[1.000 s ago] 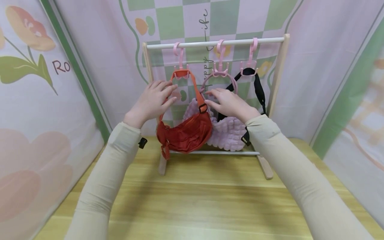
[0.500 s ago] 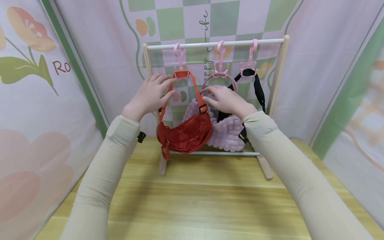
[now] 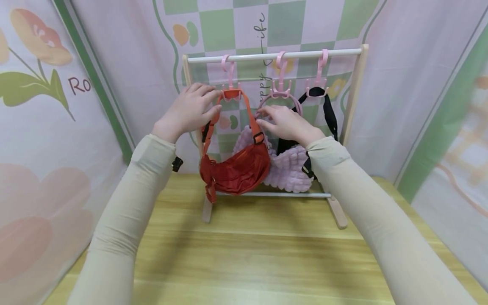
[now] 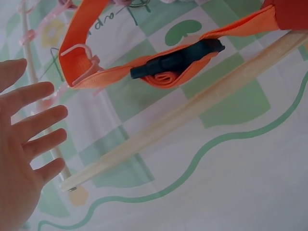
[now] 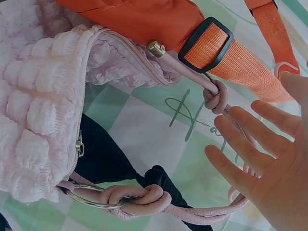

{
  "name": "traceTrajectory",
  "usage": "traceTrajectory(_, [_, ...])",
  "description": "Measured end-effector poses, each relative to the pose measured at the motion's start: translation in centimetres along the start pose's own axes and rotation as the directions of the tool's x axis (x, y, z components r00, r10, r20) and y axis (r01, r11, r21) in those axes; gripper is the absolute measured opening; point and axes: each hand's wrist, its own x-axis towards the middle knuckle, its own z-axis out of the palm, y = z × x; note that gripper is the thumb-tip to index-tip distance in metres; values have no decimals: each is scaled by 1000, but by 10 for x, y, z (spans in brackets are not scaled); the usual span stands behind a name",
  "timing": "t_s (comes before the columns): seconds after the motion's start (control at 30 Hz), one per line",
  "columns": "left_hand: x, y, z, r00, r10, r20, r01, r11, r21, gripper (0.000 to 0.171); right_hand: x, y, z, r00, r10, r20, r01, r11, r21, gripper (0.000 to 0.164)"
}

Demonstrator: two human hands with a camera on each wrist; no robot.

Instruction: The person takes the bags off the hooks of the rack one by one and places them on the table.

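A red waist bag (image 3: 240,171) hangs by its orange strap (image 3: 248,111) from a pink hook (image 3: 231,76). My left hand (image 3: 187,109) is raised beside the strap's left side; its fingers are spread and hold nothing in the left wrist view, where a black buckle (image 4: 179,58) shows on the strap. My right hand (image 3: 287,123) hovers between that bag and the pink quilted bag (image 3: 289,173), by the pink cord handle (image 5: 214,211). Its extended fingers grip nothing in the right wrist view. The pink bag's zipper (image 5: 82,144) shows there too.
A wooden rack (image 3: 352,97) with a white top rail (image 3: 259,56) stands on the wooden table (image 3: 244,262). A black strap (image 3: 331,114) hangs from the right hook (image 3: 320,70); the bag below is mostly hidden. Patterned cloth (image 3: 251,29) encloses the back and sides.
My left hand has risen slightly along the orange strap toward its hook. My right hand has also shifted up a little. The bags hang in the same places.
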Motion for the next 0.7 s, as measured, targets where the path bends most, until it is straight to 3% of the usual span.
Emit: traceTrajectory(0.7, [11, -8, -26, 999, -21, 32, 20, 999, 40, 50, 15, 1, -3, 1000, -13, 2, 13, 1000, 25, 47])
